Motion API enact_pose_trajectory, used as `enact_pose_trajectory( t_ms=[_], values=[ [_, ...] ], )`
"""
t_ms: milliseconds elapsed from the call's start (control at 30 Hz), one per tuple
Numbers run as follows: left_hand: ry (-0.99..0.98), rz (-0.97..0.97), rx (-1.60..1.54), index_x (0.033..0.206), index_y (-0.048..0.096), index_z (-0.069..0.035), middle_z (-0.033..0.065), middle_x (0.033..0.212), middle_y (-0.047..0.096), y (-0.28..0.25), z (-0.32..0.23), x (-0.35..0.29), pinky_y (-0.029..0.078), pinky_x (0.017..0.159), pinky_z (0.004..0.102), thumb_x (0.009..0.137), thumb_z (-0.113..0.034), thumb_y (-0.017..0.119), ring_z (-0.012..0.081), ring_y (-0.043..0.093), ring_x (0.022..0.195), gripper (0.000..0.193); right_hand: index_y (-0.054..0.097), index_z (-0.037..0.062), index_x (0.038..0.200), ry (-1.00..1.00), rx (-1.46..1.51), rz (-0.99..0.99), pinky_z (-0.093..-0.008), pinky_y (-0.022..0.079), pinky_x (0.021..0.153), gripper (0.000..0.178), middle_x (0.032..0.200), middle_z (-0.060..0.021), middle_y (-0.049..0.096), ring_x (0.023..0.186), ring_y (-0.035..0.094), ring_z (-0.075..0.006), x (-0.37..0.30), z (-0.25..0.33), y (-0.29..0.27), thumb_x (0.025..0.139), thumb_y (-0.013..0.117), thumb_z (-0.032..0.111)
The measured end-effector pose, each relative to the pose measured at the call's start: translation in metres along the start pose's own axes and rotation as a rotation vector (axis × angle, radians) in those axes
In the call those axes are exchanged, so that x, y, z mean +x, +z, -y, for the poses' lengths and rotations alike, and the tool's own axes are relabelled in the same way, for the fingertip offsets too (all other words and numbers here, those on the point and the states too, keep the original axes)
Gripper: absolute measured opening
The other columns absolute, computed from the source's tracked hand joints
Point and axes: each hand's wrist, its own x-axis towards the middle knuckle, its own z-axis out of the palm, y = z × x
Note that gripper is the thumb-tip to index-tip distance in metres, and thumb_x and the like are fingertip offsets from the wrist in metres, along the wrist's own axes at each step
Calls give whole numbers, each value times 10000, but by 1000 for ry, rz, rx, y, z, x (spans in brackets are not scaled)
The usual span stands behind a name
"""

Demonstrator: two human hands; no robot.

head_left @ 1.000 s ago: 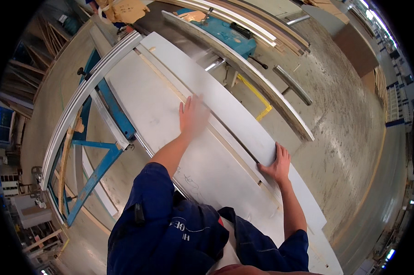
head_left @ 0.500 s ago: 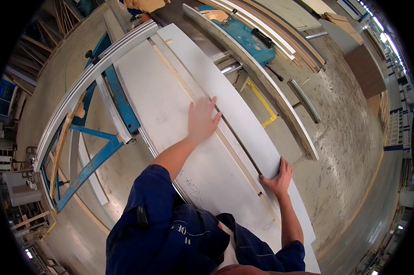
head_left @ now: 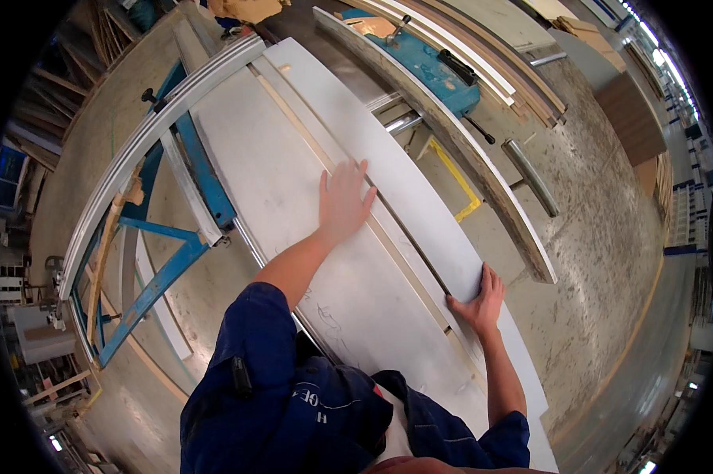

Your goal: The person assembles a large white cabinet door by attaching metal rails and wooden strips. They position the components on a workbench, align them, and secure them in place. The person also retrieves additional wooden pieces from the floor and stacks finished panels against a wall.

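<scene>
A long white panel (head_left: 404, 182) lies lengthwise on a grey metal table (head_left: 250, 150), with a narrow dark gap and a pale strip (head_left: 309, 134) along its inner side. My left hand (head_left: 345, 197) rests flat across the strip and the gap, fingers spread, holding nothing. Nearer to me, my right hand (head_left: 481, 304) spans the white panel. Its thumb sits at the gap and its fingers reach the outer edge, where the fingertips are partly hidden.
An aluminium rail (head_left: 143, 150) on a blue frame (head_left: 151, 292) stands at the left. Beyond the panel are a long board with a rough edge (head_left: 451, 134), a blue machine part (head_left: 420, 59) and a metal roller (head_left: 530, 178). Stacked boards (head_left: 499, 47) lie at the far right.
The view has shifted very slightly. Both hands stay at nearly the same places on the panel and strip.
</scene>
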Motion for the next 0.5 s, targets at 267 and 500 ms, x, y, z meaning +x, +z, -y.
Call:
enact_pose_trajectory(
  t_ms=[267, 500],
  values=[
    [-41, 84, 4, 1577, 317, -211, 109, 1588, 380, 11, 17, 21, 162, 1230, 530, 1006, -456, 508, 281, 295, 1491, 650, 457, -32, 1425, 11, 9, 28, -467, 365, 1111, 1084, 1365, -196, 532, 1240, 483, -378, 25, 11, 9, 545, 887, 434],
    [-53, 37, 23, 1572, 325, -179, 116, 1582, 389, 24, 54, 47, 177, 1229, 503, 994, -466, 531, 283, 304, 1485, 677, 460, -33, 1412, 0, -1, 65, -466, 367, 1119, 1083, 1357, -203, 527, 1250, 484, -370, 69, 40, 13, 539, 883, 449]
  ],
)
